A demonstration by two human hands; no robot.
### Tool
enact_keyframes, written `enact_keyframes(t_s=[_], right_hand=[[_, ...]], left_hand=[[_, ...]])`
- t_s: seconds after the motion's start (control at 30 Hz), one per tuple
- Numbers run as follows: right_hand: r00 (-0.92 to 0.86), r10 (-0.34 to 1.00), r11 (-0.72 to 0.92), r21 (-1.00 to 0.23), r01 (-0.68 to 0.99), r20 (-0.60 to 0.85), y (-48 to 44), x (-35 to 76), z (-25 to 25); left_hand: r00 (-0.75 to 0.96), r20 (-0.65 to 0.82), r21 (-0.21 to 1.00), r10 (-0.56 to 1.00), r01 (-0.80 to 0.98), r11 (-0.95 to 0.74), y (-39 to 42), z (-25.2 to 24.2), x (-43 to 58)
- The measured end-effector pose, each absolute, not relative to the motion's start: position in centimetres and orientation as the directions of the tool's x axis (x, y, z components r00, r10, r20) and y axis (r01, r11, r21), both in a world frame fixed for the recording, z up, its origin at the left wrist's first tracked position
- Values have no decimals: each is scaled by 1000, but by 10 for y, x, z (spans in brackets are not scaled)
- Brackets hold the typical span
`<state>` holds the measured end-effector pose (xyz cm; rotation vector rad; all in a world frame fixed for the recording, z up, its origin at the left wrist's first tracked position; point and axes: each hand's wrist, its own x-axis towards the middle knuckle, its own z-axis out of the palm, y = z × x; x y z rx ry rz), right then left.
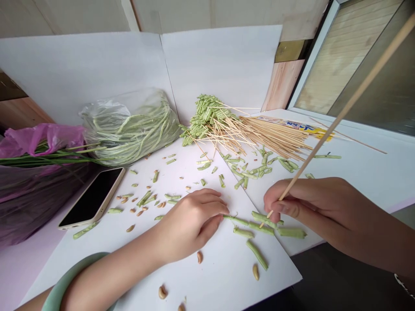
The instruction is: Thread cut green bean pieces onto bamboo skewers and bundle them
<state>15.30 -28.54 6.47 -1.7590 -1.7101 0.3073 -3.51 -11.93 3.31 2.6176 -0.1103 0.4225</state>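
Two bare hands work over a white sheet (220, 276) in the single head view. The right hand (311, 211) pinches a long, thin bamboo skewer (348, 108) between thumb and fingers, clamped firmly, with the smooth pale shaft rising past the knuckles to the upper right. Its pointed end pokes out just beyond the fingertips, beside a loose cluster of cut green bean pieces (262, 224), short ridged cylinders with a rough, matte surface. The left hand (191, 226), with a smooth, pale green jade bangle (61, 285) on its wrist, has its fingers curled close together. Their tips meet the end of a thin bean sliver (235, 220), though whether they grip it cannot be told.

Smooth, bean-shaped seeds (255, 272) lie scattered below the left hand. Farther ahead, beyond both hands, a fan of skewers (272, 138) threaded with green pieces rests on the white surface. To its left sits a clear plastic bag (129, 129) of coiled long beans. Left of the left hand lies a smartphone (92, 196) with a glossy black screen. Past the skewers' blunt ends, a yellow printed packet (292, 126) shows writing too small to read.
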Motion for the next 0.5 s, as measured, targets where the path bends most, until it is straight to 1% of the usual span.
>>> enact_keyframes(t_s=[0.1, 0.17, 0.23, 0.33, 0.4, 0.43, 0.5], right_hand=[[131, 959, 53, -610, 790, 252, -285, 154, 65], [133, 961, 49, -621, 782, 244, -285, 155, 65], [129, 961, 51, -617, 785, 244, -284, 155, 65], [134, 951, 53, -574, 817, 279, -283, 154, 64], [142, 945, 47, -551, 833, 296, -282, 155, 62], [140, 941, 52, -543, 838, 307, -282, 157, 61], [122, 928, 82, -512, 855, 352, -283, 164, 58]], left_hand=[[953, 293, 448, -72, -204, -870, -122, 35, -35], [958, 275, 438, -84, -202, -876, -123, 35, -35], [962, 267, 425, -62, -175, -888, -123, 35, -35], [957, 291, 395, -5, -125, -910, -114, 41, -38], [950, 306, 368, 57, -63, -928, -103, 52, -43], [947, 297, 361, 119, 4, -933, -95, 60, -47], [906, 284, 384, 314, 192, -903, -79, 79, -56]])
